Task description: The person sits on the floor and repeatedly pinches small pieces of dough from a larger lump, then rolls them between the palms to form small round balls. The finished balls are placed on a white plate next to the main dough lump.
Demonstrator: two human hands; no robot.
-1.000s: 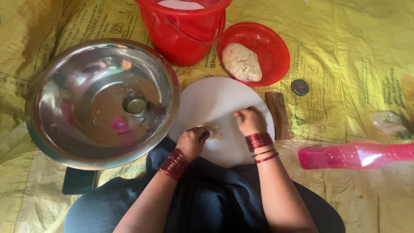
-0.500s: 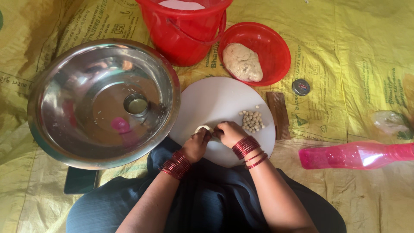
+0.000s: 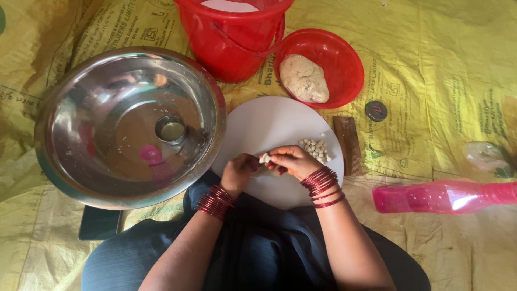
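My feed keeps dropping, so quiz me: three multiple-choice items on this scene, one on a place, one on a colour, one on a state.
1. Where does the pile of small dough pieces lie?
A. on the white board
B. in the steel bowl
C. in the bucket

2. What colour is the bowl that holds the dough lump?
A. yellow
B. red
C. blue

3. How do the hands stand?
A. both flat on the sheet
B. one in the steel bowl
C. together over the board, pinching a dough bit

Answers:
1 A: the pieces sit on the board's right side.
2 B: its rim and wall are red.
3 C: left hand and right hand meet at the dough bit between their fingertips.
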